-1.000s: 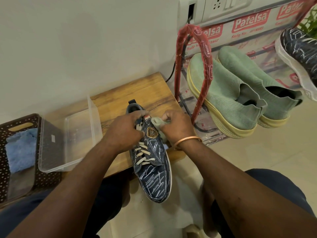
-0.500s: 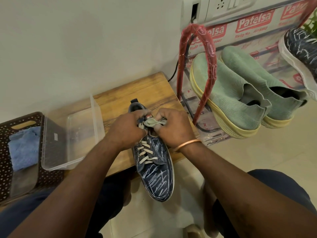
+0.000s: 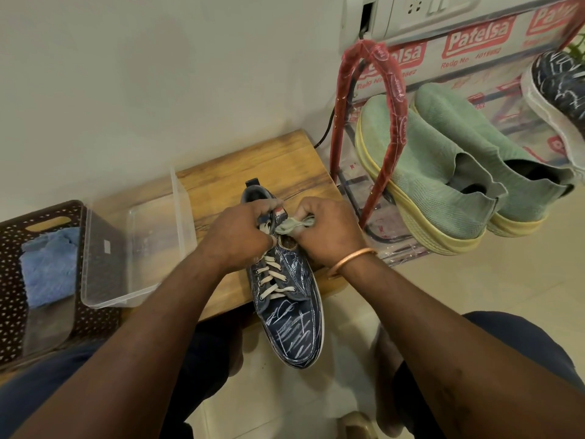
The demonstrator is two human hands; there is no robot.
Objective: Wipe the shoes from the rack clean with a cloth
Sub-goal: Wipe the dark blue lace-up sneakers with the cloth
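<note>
Right now my left grip (image 3: 243, 236) clutches the navy shoe (image 3: 286, 299) by its tongue at the front edge of the surface (image 3: 269, 163), toe overhanging, while my right grip (image 3: 329, 229) pinches the green cloth (image 3: 292, 224) against its collar.

Navy laced shoe (image 3: 286, 299) on bench; green cloth (image 3: 292, 225) at tongue.

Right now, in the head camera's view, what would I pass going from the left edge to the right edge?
Brown basket → clear plastic tub → navy laced shoe → red rack frame → pair of green shoes → dark patterned shoe at the right edge.
</note>
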